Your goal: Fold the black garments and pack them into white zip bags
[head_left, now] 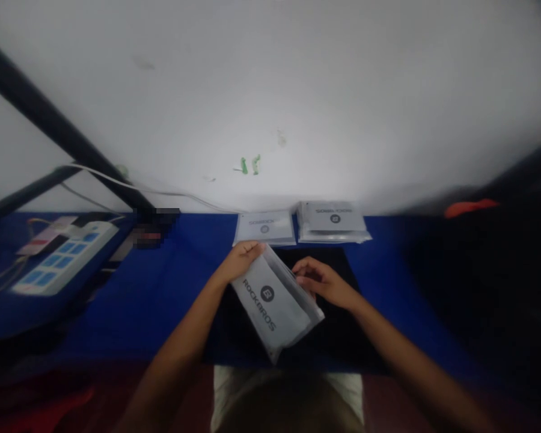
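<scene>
A clear plastic pouch (275, 300) printed ROCKBROS is tilted above a black mat (342, 337). My left hand (243, 260) grips its upper left corner, thumb on top. At the pouch's right edge, my right hand (322, 281) has its fingers curled near the opening; whether they pinch the plastic is too dim to tell. Behind the hands, a flat ROCKBROS pouch (264, 227) lies on the blue table, and to its right is a stack of similar pouches (332, 221).
A white power strip (67, 258) with blue sockets and cables is at the left, beside dark metal bars (72, 129). A white wall (342, 108) rises behind the blue table (162, 288). An orange-red object (471, 207) is at the far right.
</scene>
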